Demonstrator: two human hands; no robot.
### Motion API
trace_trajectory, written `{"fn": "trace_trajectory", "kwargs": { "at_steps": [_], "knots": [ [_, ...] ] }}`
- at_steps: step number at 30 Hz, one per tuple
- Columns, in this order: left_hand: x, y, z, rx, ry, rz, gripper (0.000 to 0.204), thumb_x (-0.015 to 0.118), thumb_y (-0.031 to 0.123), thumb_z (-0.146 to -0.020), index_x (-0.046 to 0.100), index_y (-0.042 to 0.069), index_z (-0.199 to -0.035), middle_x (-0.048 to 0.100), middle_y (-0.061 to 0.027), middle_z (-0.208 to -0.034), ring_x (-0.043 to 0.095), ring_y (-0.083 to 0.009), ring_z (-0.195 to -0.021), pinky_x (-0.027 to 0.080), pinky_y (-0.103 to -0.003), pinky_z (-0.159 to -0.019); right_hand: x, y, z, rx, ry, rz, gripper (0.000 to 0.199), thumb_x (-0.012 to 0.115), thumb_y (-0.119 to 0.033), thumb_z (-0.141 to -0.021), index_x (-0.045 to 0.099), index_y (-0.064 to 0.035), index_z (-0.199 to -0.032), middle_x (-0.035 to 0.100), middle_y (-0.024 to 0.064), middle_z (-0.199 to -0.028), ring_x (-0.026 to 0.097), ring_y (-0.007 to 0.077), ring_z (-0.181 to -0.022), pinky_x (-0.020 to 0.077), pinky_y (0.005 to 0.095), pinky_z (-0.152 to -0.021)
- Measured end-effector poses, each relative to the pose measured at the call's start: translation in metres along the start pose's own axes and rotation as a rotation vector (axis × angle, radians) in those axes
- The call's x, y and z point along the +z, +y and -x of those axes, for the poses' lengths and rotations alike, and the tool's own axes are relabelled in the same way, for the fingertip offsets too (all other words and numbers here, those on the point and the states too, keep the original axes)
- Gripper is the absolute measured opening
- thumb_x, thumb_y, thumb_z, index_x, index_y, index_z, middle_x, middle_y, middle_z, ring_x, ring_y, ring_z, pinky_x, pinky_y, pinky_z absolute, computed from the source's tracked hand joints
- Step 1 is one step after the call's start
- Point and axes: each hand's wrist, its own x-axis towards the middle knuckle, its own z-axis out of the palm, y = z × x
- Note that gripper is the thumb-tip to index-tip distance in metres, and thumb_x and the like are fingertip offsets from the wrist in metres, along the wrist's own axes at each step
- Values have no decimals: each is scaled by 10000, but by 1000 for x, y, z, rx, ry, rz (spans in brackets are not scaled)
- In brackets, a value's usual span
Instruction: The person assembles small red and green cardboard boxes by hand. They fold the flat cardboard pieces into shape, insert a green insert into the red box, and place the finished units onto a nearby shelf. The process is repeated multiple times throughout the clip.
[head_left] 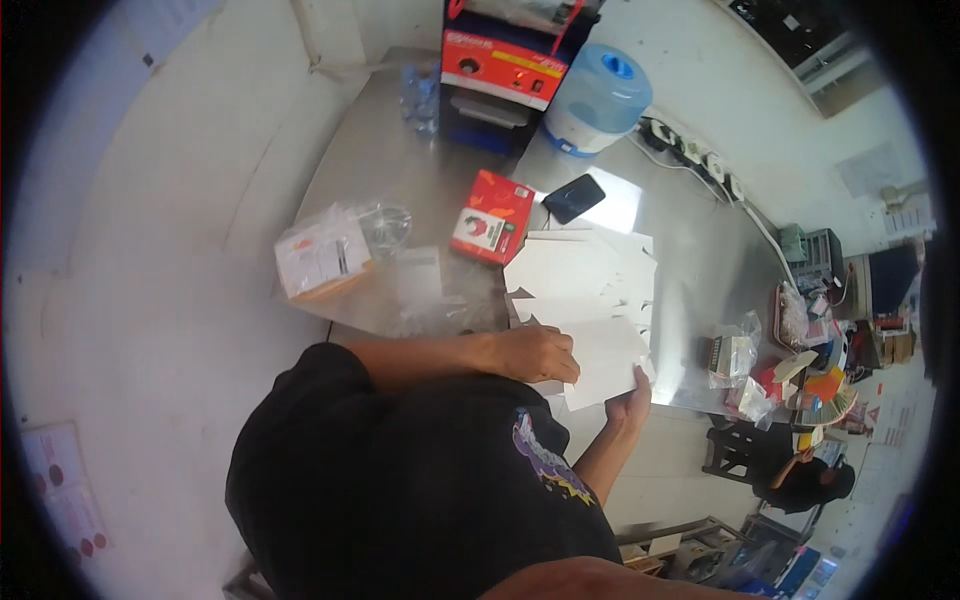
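Note:
A flat white cardboard blank lies at the near edge of the steel table. My left hand rests on its left side with fingers curled on the sheet. My right hand grips the blank's lower right corner from below the table edge. More white cardboard blanks are spread in an overlapping pile just beyond it.
A red box and a black phone lie behind the pile. Clear plastic bags with a white and orange packet sit at the left. A red and blue machine, a blue-lidded water jug, a power strip and cluttered packets line the far side.

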Motion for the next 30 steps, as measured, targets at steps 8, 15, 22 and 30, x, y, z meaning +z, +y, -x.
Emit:
{"fn": "trace_trajectory", "kwargs": {
  "at_steps": [8,15,22,30],
  "knots": [
    [-19,7,-5,-505,-66,572,461,665,479,-963,727,47,-1112,736,-104,-1073,675,-224,-1060,553,-362,-874,84,-76,68,-392,-53,388,399,599,-69,-881,620,86,-1248,666,182,-1186,670,299,-1076,558,405,-927],
    [-51,32,-59,-788,512,1525,494,524,487,-1052,573,74,-1320,631,-94,-1215,638,-245,-1134,571,-424,-917,124,-93,144,-1098,-396,1047,279,646,0,-915,696,41,-1186,679,188,-1217,678,304,-1091,521,376,-960],
    [-95,52,-73,-791,754,1648,331,553,364,-1044,601,92,-1228,658,-69,-1119,661,-179,-1053,585,-394,-884,174,-44,158,-1301,-656,1424,302,732,-14,-846,764,-51,-1144,689,164,-1269,662,330,-1184,528,415,-1014],
    [-76,31,-60,-570,881,1661,179,681,95,-983,610,70,-1146,675,-32,-1074,667,-140,-1044,571,-353,-905,145,-29,151,-538,-617,494,480,650,-130,-967,547,131,-1356,590,315,-1361,611,349,-1264,508,458,-1065]
  ]
}}
